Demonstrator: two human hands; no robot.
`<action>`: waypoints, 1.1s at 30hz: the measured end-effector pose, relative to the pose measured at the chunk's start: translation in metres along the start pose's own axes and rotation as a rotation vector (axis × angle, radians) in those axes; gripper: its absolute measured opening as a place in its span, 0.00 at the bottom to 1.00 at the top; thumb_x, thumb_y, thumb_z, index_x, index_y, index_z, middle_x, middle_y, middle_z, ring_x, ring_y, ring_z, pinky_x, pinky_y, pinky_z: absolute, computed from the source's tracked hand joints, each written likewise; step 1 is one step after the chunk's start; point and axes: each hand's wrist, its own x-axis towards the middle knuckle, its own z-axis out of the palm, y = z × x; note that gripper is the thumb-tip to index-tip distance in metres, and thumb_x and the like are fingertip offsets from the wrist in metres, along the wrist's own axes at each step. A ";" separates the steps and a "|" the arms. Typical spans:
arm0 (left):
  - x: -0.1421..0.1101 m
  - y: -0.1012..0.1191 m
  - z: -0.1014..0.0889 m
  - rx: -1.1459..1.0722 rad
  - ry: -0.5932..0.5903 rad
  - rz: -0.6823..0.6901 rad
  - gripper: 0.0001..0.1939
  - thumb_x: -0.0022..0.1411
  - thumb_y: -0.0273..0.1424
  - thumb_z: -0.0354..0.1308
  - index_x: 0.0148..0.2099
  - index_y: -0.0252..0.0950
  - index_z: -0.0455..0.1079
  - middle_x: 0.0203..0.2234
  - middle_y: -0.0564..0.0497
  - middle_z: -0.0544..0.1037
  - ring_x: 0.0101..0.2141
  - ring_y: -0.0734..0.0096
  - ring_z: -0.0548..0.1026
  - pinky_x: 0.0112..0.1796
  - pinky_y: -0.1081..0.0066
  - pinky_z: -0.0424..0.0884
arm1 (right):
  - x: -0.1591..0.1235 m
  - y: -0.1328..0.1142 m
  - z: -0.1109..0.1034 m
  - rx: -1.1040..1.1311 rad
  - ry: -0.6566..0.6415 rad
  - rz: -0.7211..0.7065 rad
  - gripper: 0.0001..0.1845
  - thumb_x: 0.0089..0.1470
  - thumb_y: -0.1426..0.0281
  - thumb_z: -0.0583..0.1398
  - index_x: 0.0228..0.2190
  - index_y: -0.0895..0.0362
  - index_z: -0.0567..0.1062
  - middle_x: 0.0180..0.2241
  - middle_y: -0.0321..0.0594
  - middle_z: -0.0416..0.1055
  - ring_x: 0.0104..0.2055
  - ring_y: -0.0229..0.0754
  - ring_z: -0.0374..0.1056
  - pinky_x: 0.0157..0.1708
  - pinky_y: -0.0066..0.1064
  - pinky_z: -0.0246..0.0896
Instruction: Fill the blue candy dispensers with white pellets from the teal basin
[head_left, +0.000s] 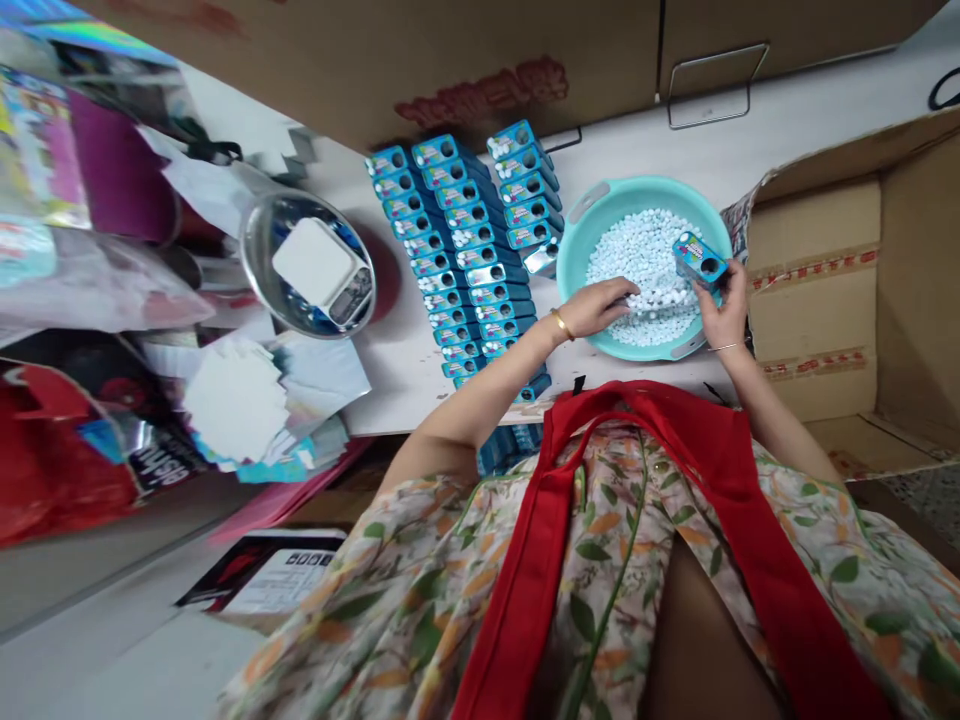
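My right hand (724,312) grips a small blue box (699,259) with a round hole in its face, held over the right rim of a teal basin (600,205). The basin is full of small white pellets (645,265). My left hand (600,305) reaches into the basin from the left, fingers curled down onto the pellets; what they pinch, if anything, is hidden. Several rows of the same blue boxes (465,255) lie side by side on the white table (397,350) just left of the basin.
A shiny metal bowl (259,240) holding a small white scale (319,265) stands left of the boxes. Paper sheets and packaging (240,400) pile up at the far left. An open cardboard carton (847,300) stands to the right. Brown cartons (450,60) line the back.
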 end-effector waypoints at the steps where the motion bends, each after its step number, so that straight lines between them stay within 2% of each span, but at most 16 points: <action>1: -0.005 0.008 -0.013 0.030 0.017 0.016 0.21 0.78 0.40 0.52 0.63 0.33 0.71 0.56 0.36 0.80 0.55 0.56 0.78 0.57 0.59 0.74 | 0.000 -0.003 -0.001 -0.026 -0.020 -0.006 0.31 0.66 0.54 0.60 0.65 0.53 0.66 0.60 0.52 0.72 0.66 0.58 0.70 0.70 0.59 0.67; 4: -0.010 0.038 -0.048 0.175 0.015 -0.012 0.19 0.77 0.35 0.53 0.63 0.34 0.71 0.55 0.39 0.80 0.55 0.57 0.78 0.56 0.59 0.74 | -0.004 -0.011 -0.001 -0.106 -0.104 -0.030 0.27 0.65 0.61 0.58 0.62 0.55 0.68 0.61 0.55 0.73 0.65 0.60 0.71 0.70 0.59 0.67; 7: -0.003 0.071 -0.066 0.374 -0.046 -0.092 0.18 0.75 0.31 0.53 0.62 0.35 0.73 0.54 0.41 0.80 0.54 0.56 0.79 0.55 0.58 0.75 | -0.010 -0.015 0.003 -0.150 -0.169 -0.073 0.27 0.64 0.64 0.56 0.62 0.56 0.69 0.61 0.57 0.74 0.67 0.60 0.71 0.72 0.60 0.66; 10: 0.009 0.106 -0.066 0.564 -0.108 -0.173 0.17 0.75 0.27 0.52 0.60 0.34 0.75 0.51 0.41 0.81 0.52 0.56 0.81 0.52 0.60 0.76 | -0.017 -0.015 0.011 -0.159 -0.185 -0.119 0.26 0.66 0.63 0.55 0.62 0.55 0.69 0.61 0.55 0.75 0.67 0.59 0.71 0.72 0.62 0.67; 14: 0.017 0.154 -0.054 0.705 -0.119 -0.227 0.18 0.78 0.23 0.46 0.57 0.30 0.76 0.45 0.39 0.82 0.51 0.54 0.82 0.49 0.61 0.76 | -0.025 -0.012 0.022 -0.113 -0.183 -0.137 0.25 0.68 0.61 0.55 0.62 0.54 0.70 0.60 0.55 0.75 0.66 0.58 0.72 0.70 0.61 0.69; 17: 0.009 0.170 -0.054 0.720 -0.092 -0.237 0.18 0.80 0.24 0.45 0.53 0.31 0.78 0.43 0.40 0.82 0.51 0.54 0.81 0.48 0.61 0.77 | -0.027 -0.012 0.025 -0.054 -0.203 -0.112 0.25 0.66 0.62 0.56 0.62 0.55 0.70 0.60 0.57 0.75 0.66 0.60 0.72 0.70 0.60 0.68; 20: -0.009 0.156 -0.064 0.664 -0.005 -0.252 0.14 0.79 0.32 0.53 0.57 0.33 0.77 0.48 0.40 0.80 0.50 0.54 0.81 0.48 0.60 0.78 | -0.027 -0.015 0.025 0.015 -0.230 -0.095 0.25 0.65 0.62 0.57 0.61 0.55 0.70 0.60 0.56 0.76 0.65 0.59 0.73 0.70 0.59 0.69; 22: -0.021 0.134 -0.065 0.575 0.066 -0.222 0.23 0.75 0.41 0.61 0.65 0.34 0.72 0.56 0.39 0.77 0.52 0.52 0.80 0.49 0.59 0.78 | -0.028 -0.019 0.027 0.087 -0.251 -0.117 0.25 0.65 0.60 0.59 0.61 0.54 0.70 0.60 0.54 0.77 0.64 0.58 0.74 0.68 0.56 0.71; 24: -0.030 0.109 -0.058 0.459 0.118 -0.167 0.37 0.70 0.48 0.66 0.72 0.35 0.66 0.62 0.37 0.73 0.56 0.51 0.79 0.52 0.58 0.78 | -0.030 -0.025 0.032 0.176 -0.298 -0.146 0.27 0.65 0.56 0.61 0.61 0.54 0.70 0.59 0.54 0.79 0.61 0.56 0.77 0.66 0.53 0.74; 25: -0.034 0.097 -0.051 0.403 0.127 -0.146 0.39 0.69 0.49 0.67 0.73 0.34 0.65 0.63 0.36 0.73 0.57 0.51 0.78 0.53 0.59 0.78 | -0.032 -0.030 0.036 0.212 -0.335 -0.154 0.28 0.65 0.54 0.62 0.60 0.54 0.71 0.58 0.53 0.80 0.59 0.56 0.78 0.64 0.52 0.75; 29: -0.053 0.063 -0.026 0.240 0.107 -0.166 0.23 0.74 0.43 0.62 0.63 0.35 0.72 0.52 0.39 0.78 0.50 0.56 0.80 0.51 0.63 0.77 | -0.040 -0.052 0.055 0.270 -0.481 -0.161 0.30 0.66 0.48 0.61 0.59 0.54 0.73 0.53 0.53 0.82 0.56 0.56 0.80 0.60 0.52 0.78; 31: -0.070 0.051 -0.024 0.204 0.190 -0.215 0.20 0.74 0.42 0.63 0.60 0.35 0.74 0.48 0.41 0.79 0.48 0.57 0.80 0.49 0.64 0.76 | -0.041 -0.062 0.062 0.279 -0.471 -0.168 0.36 0.65 0.45 0.62 0.64 0.55 0.70 0.60 0.55 0.79 0.62 0.58 0.77 0.65 0.54 0.74; 33: -0.091 0.040 -0.030 0.206 0.351 -0.289 0.21 0.71 0.42 0.67 0.58 0.35 0.74 0.47 0.42 0.80 0.47 0.58 0.79 0.50 0.64 0.75 | -0.039 -0.068 0.064 0.255 -0.411 -0.159 0.41 0.64 0.43 0.63 0.66 0.54 0.68 0.65 0.57 0.74 0.67 0.59 0.73 0.70 0.56 0.70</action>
